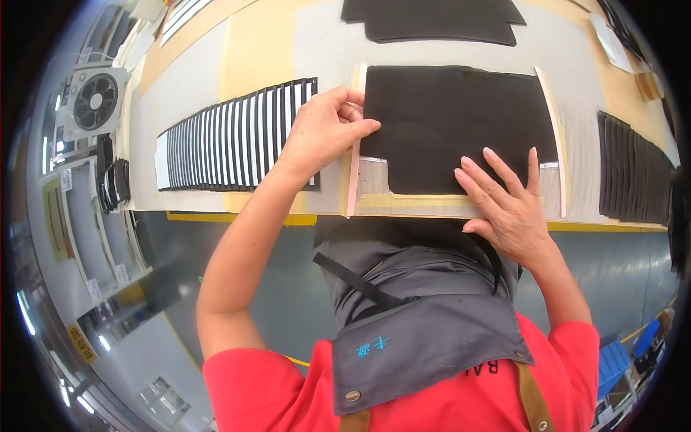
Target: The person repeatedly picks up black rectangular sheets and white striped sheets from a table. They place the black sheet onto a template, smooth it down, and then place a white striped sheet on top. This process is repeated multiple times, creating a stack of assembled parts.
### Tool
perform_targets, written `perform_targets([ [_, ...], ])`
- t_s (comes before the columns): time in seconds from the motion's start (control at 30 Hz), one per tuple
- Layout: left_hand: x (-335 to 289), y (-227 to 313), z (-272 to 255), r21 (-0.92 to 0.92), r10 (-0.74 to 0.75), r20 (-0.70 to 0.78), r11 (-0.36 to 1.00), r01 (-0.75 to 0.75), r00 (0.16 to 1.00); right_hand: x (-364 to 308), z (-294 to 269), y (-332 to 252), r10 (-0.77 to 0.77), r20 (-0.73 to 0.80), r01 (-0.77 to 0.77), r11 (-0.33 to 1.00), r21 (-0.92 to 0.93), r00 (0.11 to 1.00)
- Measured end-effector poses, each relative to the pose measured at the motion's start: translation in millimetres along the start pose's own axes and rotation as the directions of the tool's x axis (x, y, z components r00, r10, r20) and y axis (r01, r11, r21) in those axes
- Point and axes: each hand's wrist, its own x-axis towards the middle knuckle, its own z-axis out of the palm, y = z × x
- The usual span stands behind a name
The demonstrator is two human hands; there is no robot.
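Note:
A black sheet (446,108) with notched lower corners lies flat on the table in front of me, between two pale upright strips. At its left edge is my left hand (324,129), fingers curled together and thumb tip resting on the sheet's border; whatever is in the pinch is hidden. My right hand (507,209) lies over the sheet's lower right edge, open, with spread fingers touching it and the thumb near the table edge. The left strip (355,165) passes beside my left fingers, and the right strip (553,137) stands beyond my right hand.
A fanned row of black-and-white pieces (230,137) lies on the left. Stacked black pieces (630,169) overlap at the right, and another black sheet (435,20) lies farther back. A tape roll (649,86) sits far right; a fan (96,101) stands at left.

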Motion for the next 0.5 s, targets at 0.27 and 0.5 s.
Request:
perform_targets([
  [0.27,-2.3,1.2,4.1,0.052,0.029,-0.050,0.998,-0.027,0.998,0.1,-0.5,-0.1,0.004,0.013,-0.004,1.000,-0.006,1.000],
  [0.5,-3.6,0.6,4.3,0.078,0.045,-0.076,0.996,-0.039,0.996,-0.5,-0.4,0.0,0.009,0.020,-0.008,1.000,-0.023,1.000],
])
